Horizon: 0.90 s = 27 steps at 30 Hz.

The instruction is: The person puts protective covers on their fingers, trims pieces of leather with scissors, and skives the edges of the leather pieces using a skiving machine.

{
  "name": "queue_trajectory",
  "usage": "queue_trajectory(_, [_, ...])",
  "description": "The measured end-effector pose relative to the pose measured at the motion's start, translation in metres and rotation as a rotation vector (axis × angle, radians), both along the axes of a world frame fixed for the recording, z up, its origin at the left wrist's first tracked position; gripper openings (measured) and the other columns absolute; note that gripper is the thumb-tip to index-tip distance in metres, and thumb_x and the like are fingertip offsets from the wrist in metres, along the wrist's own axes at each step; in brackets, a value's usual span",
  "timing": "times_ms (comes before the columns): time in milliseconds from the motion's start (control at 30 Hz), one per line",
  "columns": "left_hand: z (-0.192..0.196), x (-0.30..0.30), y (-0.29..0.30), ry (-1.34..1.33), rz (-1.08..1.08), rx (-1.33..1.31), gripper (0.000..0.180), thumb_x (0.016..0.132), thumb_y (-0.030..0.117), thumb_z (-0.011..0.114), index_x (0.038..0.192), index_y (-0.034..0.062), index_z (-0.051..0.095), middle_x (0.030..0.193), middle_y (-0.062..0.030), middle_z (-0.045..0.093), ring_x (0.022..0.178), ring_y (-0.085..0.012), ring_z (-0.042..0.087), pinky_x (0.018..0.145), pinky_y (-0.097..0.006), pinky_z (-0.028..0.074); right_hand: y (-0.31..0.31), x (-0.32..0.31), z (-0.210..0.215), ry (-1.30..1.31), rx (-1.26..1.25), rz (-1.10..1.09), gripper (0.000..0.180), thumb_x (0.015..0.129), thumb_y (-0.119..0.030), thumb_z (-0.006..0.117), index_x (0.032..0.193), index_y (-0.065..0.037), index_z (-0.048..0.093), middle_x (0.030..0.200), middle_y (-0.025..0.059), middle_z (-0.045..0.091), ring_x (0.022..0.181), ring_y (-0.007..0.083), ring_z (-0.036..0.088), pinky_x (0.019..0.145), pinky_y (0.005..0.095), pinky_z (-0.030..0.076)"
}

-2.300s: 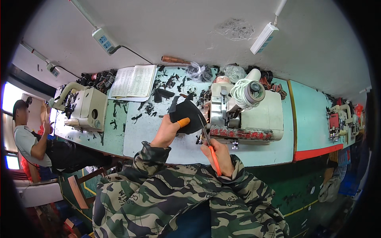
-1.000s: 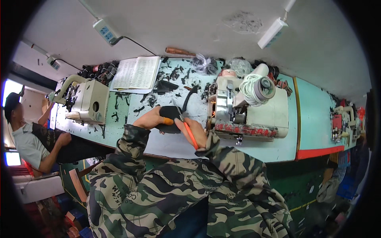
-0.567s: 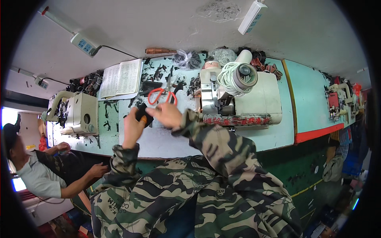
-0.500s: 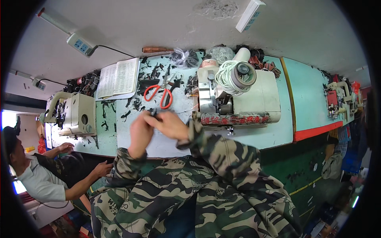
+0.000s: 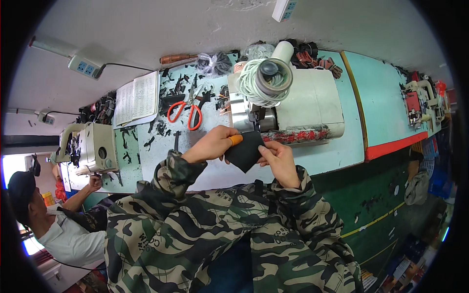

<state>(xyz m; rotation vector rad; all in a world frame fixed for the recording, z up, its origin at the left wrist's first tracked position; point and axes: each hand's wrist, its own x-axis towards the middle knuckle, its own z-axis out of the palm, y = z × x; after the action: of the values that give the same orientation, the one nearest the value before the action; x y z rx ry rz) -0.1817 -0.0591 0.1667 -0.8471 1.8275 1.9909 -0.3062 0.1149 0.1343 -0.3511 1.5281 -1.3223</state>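
Note:
Both my hands hold a flat black piece of material (image 5: pixel 245 151) just in front of the machine (image 5: pixel 293 105) on the pale green bench (image 5: pixel 215 171). My left hand (image 5: pixel 212 145), with an orange cover on one fingertip, grips its left edge. My right hand (image 5: pixel 277 158) pinches its right edge. Red-handled scissors (image 5: pixel 185 113) lie on the bench beyond my left hand, untouched. A coil of white cord (image 5: pixel 261 83) sits on top of the machine.
Black offcuts (image 5: pixel 163 122) litter the bench around the scissors. An open notebook (image 5: pixel 134 97) lies at the back left. A second machine (image 5: pixel 90 146) stands to the left, where another person in a white shirt (image 5: pixel 58 229) sits. A further machine (image 5: pixel 415 102) is at the far right.
I put the red scissors down on the bench behind my left hand. Both hands have since brought the black piece right, up against the machine's front.

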Motion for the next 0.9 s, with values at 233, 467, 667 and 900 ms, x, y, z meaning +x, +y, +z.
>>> queue_trajectory(233, [0.004,-0.02,-0.016,-0.148,0.031,-0.243,0.024,0.088,0.016,0.049,0.091,-0.0053,0.059,0.061,-0.0063,0.056,0.039,-0.0118,0.052,0.036,-0.024,0.042,-0.008,-0.027,0.004,0.797,-0.038,0.045,0.029,0.074,-0.011,0.064,0.101,0.0,0.058,0.08,0.0109,0.064,0.064,0.0223,0.061,0.059,0.0312,0.048])
queue_trajectory(467, [0.0,-0.042,-0.013,-0.06,0.014,-0.126,0.023,0.087,0.013,0.047,0.086,-0.0074,0.057,0.057,-0.0111,0.057,0.039,-0.0168,0.056,0.036,-0.027,0.044,-0.022,-0.046,0.032,1.265,0.01,0.172,0.031,0.069,-0.014,0.067,0.098,-0.004,0.059,0.08,0.011,0.061,0.078,0.0292,0.055,0.068,0.0394,0.044])
queue_trajectory(667, [-0.003,-0.045,-0.014,-0.128,-0.081,-0.106,0.024,0.089,0.014,0.039,0.096,-0.0033,0.055,0.058,-0.0106,0.058,0.042,-0.017,0.058,0.035,-0.025,0.045,-0.004,-0.045,0.026,0.992,-0.042,0.008,0.027,0.068,-0.011,0.068,0.093,-0.004,0.06,0.082,0.013,0.06,0.076,0.0312,0.057,0.067,0.0388,0.045])
queue_trajectory(900, [0.008,-0.022,0.042,0.274,0.14,0.267,0.032,0.094,0.026,0.041,0.108,-0.0013,0.049,0.083,-0.0065,0.06,0.077,-0.0173,0.064,0.047,-0.023,0.049,0.011,-0.01,0.07,1.171,-0.424,0.161,0.033,0.066,-0.011,0.073,0.094,-0.001,0.06,0.091,0.0105,0.06,0.082,0.0277,0.057,0.071,0.0352,0.045])
